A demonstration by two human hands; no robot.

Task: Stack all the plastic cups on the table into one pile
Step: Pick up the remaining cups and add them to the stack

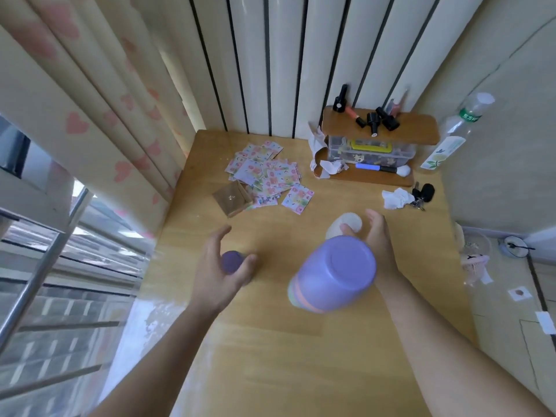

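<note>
Left hand (224, 266), fingers curled partway around a small purple cup (232, 261) standing upside down on the table (270, 356); grip loose, thumb and fingertips touching its sides. Right hand (377, 242), palm turned inward, thumb and fingers closed on a white cup (346, 224) lying tilted on its side; contact visible at the thumb. Between the forearms, nearer the right wrist, a stack of cups (334, 273), inverted, lilac on top with orange and green rims showing below, blurred.

Pale wooden tabletop set in a corner; heart-print curtain (90, 115) and window rail at left, white panelled wall (270, 55) behind.

Beyond the hands, well apart from them: scattered sticker sheets (267, 173) beside a small brown box (233, 198); wooden shelf (382, 127) bearing nail-polish bottles (374, 118) over a clear storage box (371, 152); crumpled tissue (395, 198) just beside dark keys (424, 194); plastic water bottle (454, 130) at far right.
</note>
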